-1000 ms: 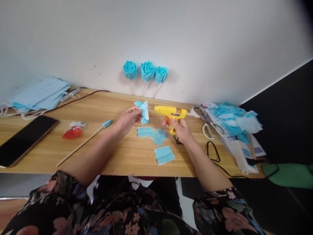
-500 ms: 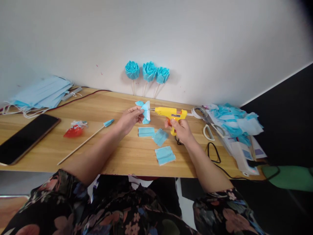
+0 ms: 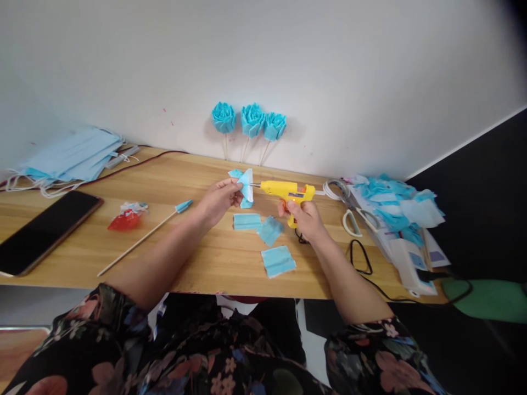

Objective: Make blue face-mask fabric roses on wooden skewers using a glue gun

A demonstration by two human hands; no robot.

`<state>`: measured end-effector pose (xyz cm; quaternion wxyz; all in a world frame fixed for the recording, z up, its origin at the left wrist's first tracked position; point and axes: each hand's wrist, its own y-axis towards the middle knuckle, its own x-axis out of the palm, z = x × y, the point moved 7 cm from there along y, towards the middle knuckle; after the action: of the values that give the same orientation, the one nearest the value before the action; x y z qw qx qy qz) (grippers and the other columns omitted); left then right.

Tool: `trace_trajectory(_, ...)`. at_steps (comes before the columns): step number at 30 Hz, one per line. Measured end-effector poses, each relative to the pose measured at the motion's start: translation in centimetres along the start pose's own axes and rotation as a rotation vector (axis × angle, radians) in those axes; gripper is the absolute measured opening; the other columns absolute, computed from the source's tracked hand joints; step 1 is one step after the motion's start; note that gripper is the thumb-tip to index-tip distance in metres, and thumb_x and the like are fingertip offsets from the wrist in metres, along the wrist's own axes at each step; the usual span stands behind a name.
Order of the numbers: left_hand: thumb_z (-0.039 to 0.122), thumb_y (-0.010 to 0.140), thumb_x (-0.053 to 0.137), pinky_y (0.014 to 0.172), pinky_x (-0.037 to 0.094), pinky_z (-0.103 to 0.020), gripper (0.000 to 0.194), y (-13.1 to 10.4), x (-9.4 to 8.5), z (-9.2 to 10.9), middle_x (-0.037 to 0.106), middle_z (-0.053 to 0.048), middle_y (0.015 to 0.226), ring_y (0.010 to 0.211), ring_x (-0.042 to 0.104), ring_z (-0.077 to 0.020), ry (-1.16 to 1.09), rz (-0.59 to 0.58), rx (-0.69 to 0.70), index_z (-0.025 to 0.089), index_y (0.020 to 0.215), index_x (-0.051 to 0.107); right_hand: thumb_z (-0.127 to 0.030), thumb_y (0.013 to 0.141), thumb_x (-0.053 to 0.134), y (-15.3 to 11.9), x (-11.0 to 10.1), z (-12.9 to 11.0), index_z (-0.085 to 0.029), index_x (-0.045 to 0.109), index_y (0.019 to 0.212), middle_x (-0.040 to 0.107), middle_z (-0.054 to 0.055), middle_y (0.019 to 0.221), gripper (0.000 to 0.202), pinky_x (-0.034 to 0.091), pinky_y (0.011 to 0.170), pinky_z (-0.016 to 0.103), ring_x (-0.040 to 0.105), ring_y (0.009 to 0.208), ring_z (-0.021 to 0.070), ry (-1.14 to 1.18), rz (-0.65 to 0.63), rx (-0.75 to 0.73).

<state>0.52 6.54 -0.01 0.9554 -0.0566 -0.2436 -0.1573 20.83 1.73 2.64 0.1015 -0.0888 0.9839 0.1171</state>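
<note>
Jutting from the left hand (image 3: 224, 196), a folded blue-and-white piece (image 3: 247, 185) is pinched between thumb and fingers, so that it lies at the fingertips, on the side facing the right hand (image 3: 303, 217). By the right hand, closed around the handle, a yellow glue gun (image 3: 284, 190) is held, with its body above the grip and its nozzle (image 3: 256, 185) pointed at the folded piece; whether contact is made cannot be told. Below both, three blue squares (image 3: 278, 261) are laid on the table (image 3: 222, 271), the upper two touching. A stick (image 3: 140, 240) with a blue tip is placed left of the left hand. Beyond the hands, three blue flowers (image 3: 252, 119) are propped by the wall (image 3: 313, 88).
</note>
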Motion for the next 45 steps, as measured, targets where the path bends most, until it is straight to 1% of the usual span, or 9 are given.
trace_trajectory(6, 0.023, 0.078, 0.070, 0.054, 0.041, -0.023, 0.013, -0.1, 0.3, 0.1, 0.062, -0.001, 0.063, 0.055, 0.056, -0.0106, -0.032, -0.016, -0.013, 0.015, 0.072, 0.062, -0.065, 0.091, 0.058, 0.0, -0.2, 0.4, -0.019, 0.067, 0.070, 0.064, 0.002, 0.074, 0.051, 0.042, 0.067, 0.027, 0.053, 0.070, 0.0133, -0.045, -0.006, -0.021)
trace_trajectory(10, 0.023, 0.077, 0.071, 0.054, 0.040, -0.023, 0.014, -0.1, 0.2, 0.2, 0.062, -0.001, 0.063, 0.056, 0.056, -0.0107, -0.050, -0.014, -0.017, 0.015, 0.073, 0.061, -0.065, 0.091, 0.058, 0.0, -0.6, 0.8, -0.020, 0.069, 0.072, 0.062, 0.002, 0.072, 0.051, 0.041, 0.066, 0.027, 0.052, 0.069, 0.0137, -0.074, 0.011, -0.014)
trace_trajectory(13, 0.024, 0.076, 0.072, 0.054, 0.040, -0.023, 0.015, -0.1, 0.0, 0.2, 0.061, -0.001, 0.062, 0.055, 0.056, -0.0106, -0.061, 0.010, -0.024, 0.015, 0.073, 0.060, -0.064, 0.092, 0.058, -0.1, -0.6, 0.6, -0.020, 0.070, 0.075, 0.064, 0.003, 0.073, 0.049, 0.041, 0.067, 0.028, 0.052, 0.069, 0.0143, -0.027, 0.012, -0.033)
trace_trajectory(17, 0.022, 0.077, 0.070, 0.054, 0.039, -0.023, 0.015, -0.2, -0.1, 0.3, 0.061, 0.000, 0.061, 0.054, 0.055, -0.0100, -0.058, 0.055, -0.037, 0.015, 0.071, 0.059, -0.064, 0.090, 0.060, -0.1, -0.2, 0.4, -0.021, 0.070, 0.079, 0.066, 0.003, 0.076, 0.046, 0.042, 0.067, 0.028, 0.052, 0.069, 0.0145, 0.059, -0.035, -0.036)
trace_trajectory(23, 0.024, 0.076, 0.071, 0.055, 0.040, -0.024, 0.017, -0.3, 0.1, 0.4, 0.062, -0.001, 0.061, 0.054, 0.056, -0.0098, -0.055, 0.051, -0.037, 0.015, 0.069, 0.058, -0.065, 0.091, 0.058, -0.1, 0.1, 0.4, -0.019, 0.068, 0.074, 0.060, 0.002, 0.073, 0.050, 0.038, 0.064, 0.028, 0.049, 0.067, 0.0138, 0.002, -0.045, -0.033)
trace_trajectory(28, 0.024, 0.075, 0.072, 0.055, 0.040, -0.024, 0.018, -0.3, 0.1, 0.3, 0.062, -0.001, 0.060, 0.053, 0.056, -0.0102, -0.060, 0.044, -0.045, 0.015, 0.068, 0.058, -0.066, 0.091, 0.057, -0.2, 0.1, 0.0, -0.019, 0.066, 0.071, 0.061, 0.003, 0.072, 0.052, 0.039, 0.065, 0.029, 0.050, 0.067, 0.0141, -0.040, -0.038, -0.028)
trace_trajectory(36, 0.022, 0.079, 0.070, 0.055, 0.040, -0.024, 0.015, -0.4, 0.2, 0.4, 0.062, -0.001, 0.061, 0.054, 0.056, -0.0102, -0.059, 0.040, -0.052, 0.016, 0.070, 0.059, -0.069, 0.090, 0.056, -0.1, 0.0, -0.1, -0.020, 0.066, 0.068, 0.064, 0.004, 0.073, 0.055, 0.044, 0.067, 0.029, 0.054, 0.069, 0.0151, -0.113, -0.018, -0.034)
trace_trajectory(40, 0.021, 0.078, 0.070, 0.054, 0.040, -0.024, 0.015, -0.4, 0.3, 0.4, 0.063, -0.001, 0.061, 0.053, 0.056, -0.0101, -0.066, 0.040, -0.055, 0.016, 0.070, 0.059, -0.067, 0.091, 0.055, -0.1, -0.1, -0.2, -0.020, 0.065, 0.067, 0.064, 0.003, 0.072, 0.054, 0.043, 0.067, 0.028, 0.054, 0.068, 0.0145, -0.117, -0.023, -0.043)
trace_trajectory(45, 0.022, 0.078, 0.071, 0.055, 0.041, -0.024, 0.016, -0.3, 0.2, 0.3, 0.062, -0.001, 0.062, 0.054, 0.057, -0.0103, -0.075, 0.021, -0.050, 0.015, 0.070, 0.059, -0.068, 0.090, 0.056, 0.0, -0.2, -0.1, -0.019, 0.064, 0.065, 0.063, 0.003, 0.069, 0.055, 0.044, 0.067, 0.028, 0.054, 0.067, 0.0141, -0.128, -0.007, -0.036)
